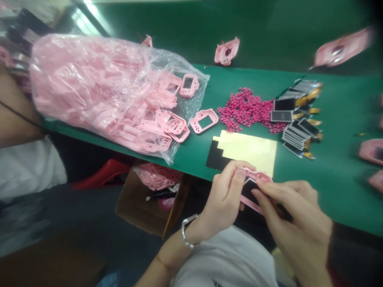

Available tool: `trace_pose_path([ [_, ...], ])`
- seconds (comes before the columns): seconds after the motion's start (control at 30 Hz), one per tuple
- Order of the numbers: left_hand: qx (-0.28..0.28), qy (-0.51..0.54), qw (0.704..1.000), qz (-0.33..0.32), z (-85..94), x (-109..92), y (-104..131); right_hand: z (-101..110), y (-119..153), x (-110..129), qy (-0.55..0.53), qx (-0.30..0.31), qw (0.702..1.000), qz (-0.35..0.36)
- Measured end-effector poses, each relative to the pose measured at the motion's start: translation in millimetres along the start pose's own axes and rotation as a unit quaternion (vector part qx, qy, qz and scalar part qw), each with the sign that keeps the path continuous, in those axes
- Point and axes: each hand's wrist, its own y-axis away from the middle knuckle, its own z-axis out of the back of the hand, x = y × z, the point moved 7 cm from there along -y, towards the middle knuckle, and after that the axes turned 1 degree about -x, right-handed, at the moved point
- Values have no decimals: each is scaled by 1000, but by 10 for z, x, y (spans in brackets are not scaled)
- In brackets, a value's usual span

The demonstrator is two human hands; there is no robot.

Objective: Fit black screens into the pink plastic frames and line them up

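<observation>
My left hand (pixel 226 193) is closed on the left end of a pink plastic casing (pixel 251 203), held over the front edge of the green table. My right hand (pixel 291 211) pinches at the right end, its thumb and finger on a small dark screen (pixel 250 189) that lies in or against the casing; how far it is seated I cannot tell. Just beyond my hands lie a pale yellow sheet (pixel 248 149) and a black sheet (pixel 217 154). A loose pink front casing (pixel 205 121) rests farther left.
A clear plastic bag (pixel 98 91) full of pink casings covers the table's left. Magenta small parts (pixel 247 107) lie in a heap beside stacked screens (pixel 296 135) with orange ribbon cables. A cardboard box (pixel 143 211) stands below the edge. Another person's arm (pixel 18 107) is at far left.
</observation>
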Motion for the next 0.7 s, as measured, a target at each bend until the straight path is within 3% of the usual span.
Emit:
trace_pose_path([
  [0.13, -30, 9, 999, -8, -13, 0, -48, 20, -9, -30, 68, -28, 996, 42],
  [0.2, -39, 20, 999, -8, -27, 14, -78, -1, -16, -83, 63, -37, 997, 28],
  [0.3, -67, 40, 997, -12, -19, 27, -99, -65, 16, -277, -81, -63, 989, -108],
  [0.43, -119, 37, 990, -68, 14, -33, -55, -348, 144, -402, -249, -22, 925, -285],
  [0.57, -139, 33, 977, -158, 27, -125, 30, -498, 217, -332, -302, 25, 869, -390],
  [0.7, -118, 21, 980, -160, 47, -102, 62, -467, 201, -272, -290, 26, 855, -430],
])
